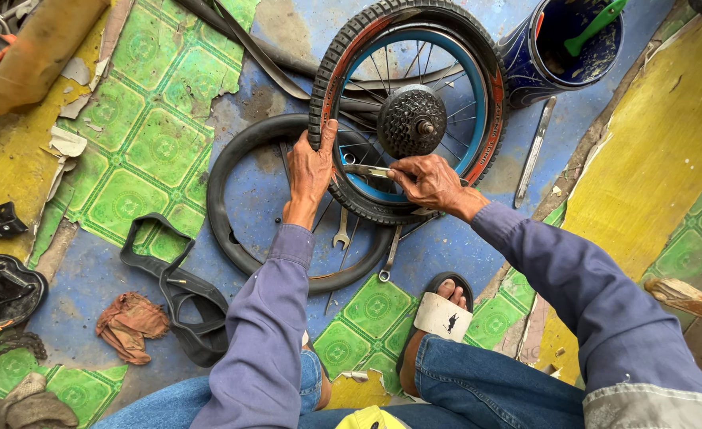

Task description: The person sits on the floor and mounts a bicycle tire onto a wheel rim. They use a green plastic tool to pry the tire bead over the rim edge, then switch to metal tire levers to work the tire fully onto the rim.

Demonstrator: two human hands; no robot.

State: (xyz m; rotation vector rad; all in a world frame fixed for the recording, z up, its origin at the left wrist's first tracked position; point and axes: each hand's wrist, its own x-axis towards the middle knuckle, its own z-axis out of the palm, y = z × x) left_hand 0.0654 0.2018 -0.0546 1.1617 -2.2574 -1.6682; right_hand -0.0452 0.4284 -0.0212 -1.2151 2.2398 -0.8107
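**Levering the tyre bead**

Near the sandalled foot [443, 316], the left hand [311, 171] clamps the tyre [327, 75] of the wheel [411, 103] on the floor; the right hand [429, 181] pinches a metal lever [367, 170] at the rim (best kept shallow). Beyond stands a blue bucket [526, 67].

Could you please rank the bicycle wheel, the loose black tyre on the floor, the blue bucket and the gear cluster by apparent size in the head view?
1. Bicycle wheel and loose black tyre: they look alike in span, and the wheel stands nearer the camera, so no ranking.
2. Blue bucket, partly cut off.
3. Gear cluster.
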